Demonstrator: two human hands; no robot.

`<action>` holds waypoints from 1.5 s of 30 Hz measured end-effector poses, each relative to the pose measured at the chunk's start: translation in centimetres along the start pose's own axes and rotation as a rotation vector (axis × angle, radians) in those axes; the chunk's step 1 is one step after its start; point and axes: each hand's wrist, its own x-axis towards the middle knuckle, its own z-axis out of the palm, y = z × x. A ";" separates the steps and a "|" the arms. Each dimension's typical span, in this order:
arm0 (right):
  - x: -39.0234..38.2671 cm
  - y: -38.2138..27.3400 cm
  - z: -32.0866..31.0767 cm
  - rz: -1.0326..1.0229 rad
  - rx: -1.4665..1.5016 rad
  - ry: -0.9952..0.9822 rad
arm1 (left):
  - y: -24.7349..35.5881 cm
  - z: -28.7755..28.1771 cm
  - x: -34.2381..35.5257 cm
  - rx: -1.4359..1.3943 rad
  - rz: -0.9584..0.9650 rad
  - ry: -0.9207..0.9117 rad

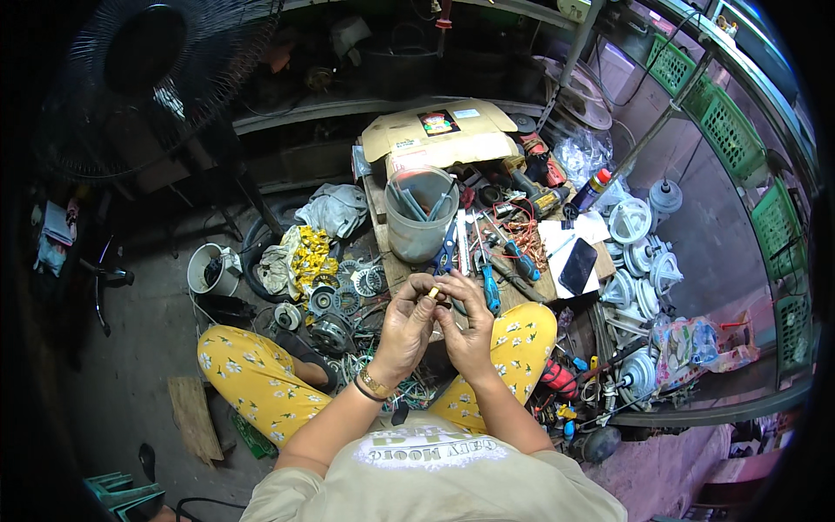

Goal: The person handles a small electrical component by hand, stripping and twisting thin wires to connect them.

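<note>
So the left hand [402,329] has that tiny pale piece [433,293] pinched, kinda tilted, with the right hand [468,335] curled just beside, can't tell if gripping.

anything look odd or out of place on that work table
The phone looks out of place, lying on white paper near a blue-handled screwdriver and tangled copper-coloured wire. I see no clear spill.

One small pale piece [433,292], one dark phone [578,266], one fan [146,48], two pale buckets [416,238], four green baskets [733,132].
</note>
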 end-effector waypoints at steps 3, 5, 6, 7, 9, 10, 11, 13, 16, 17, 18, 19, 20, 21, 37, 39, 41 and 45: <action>-0.1 0.8 0.3 0.033 0.079 0.005 | 0.1 -0.1 -0.2 0.070 0.045 0.025; -0.5 0.7 0.4 0.070 0.149 -0.011 | 0.1 -0.3 -0.4 0.075 0.045 0.035; -0.5 0.4 0.4 0.077 0.169 -0.022 | 0.1 -0.3 -0.5 0.081 0.050 0.040; -0.6 0.2 0.3 0.083 0.186 -0.031 | 0.2 -0.1 -0.5 0.083 0.053 0.042; -0.9 0.7 0.2 0.076 0.149 0.000 | 0.3 0.1 -0.6 0.147 0.059 0.041; -1.0 0.8 0.2 0.071 0.133 0.015 | 0.4 0.1 -0.6 0.209 0.063 0.038; -1.1 0.8 0.1 0.080 0.136 0.036 | 0.5 0.2 -0.6 0.271 0.067 0.036; -1.1 0.3 -0.4 0.101 0.144 0.076 | 1.2 0.8 -0.6 0.426 0.154 -0.003; -0.9 -0.2 -0.4 0.066 0.072 0.076 | 1.5 0.5 -0.3 0.544 0.181 -0.085; -1.0 -0.1 -0.4 0.042 0.049 0.081 | 1.5 0.4 -0.3 0.563 0.171 -0.117; -1.1 0.0 -0.3 0.063 0.078 0.101 | 1.4 0.5 -0.4 0.569 0.174 -0.117; -1.2 0.2 -0.1 0.082 0.107 0.122 | 1.5 0.7 -0.3 0.576 0.179 -0.118; -1.2 0.2 0.0 0.101 0.135 0.143 | 1.6 0.8 -0.3 0.583 0.183 -0.120; -1.2 -0.1 -0.2 0.074 0.073 0.137 | 1.6 0.7 -0.2 0.602 0.182 -0.117; 0.0 -1.3 -2.2 0.070 -0.152 -0.034 | 3.7 0.7 0.7 1.258 0.431 -0.196; 0.1 -1.9 -2.1 0.083 -0.138 0.008 | 4.0 0.5 0.8 1.364 0.469 -0.230; 0.2 -1.8 -2.5 -0.038 -0.202 -0.002 | 3.9 0.5 1.0 1.398 0.485 -0.262; 0.3 -1.6 -2.5 -0.100 -0.385 -0.002 | 4.0 0.5 1.1 1.456 0.502 -0.307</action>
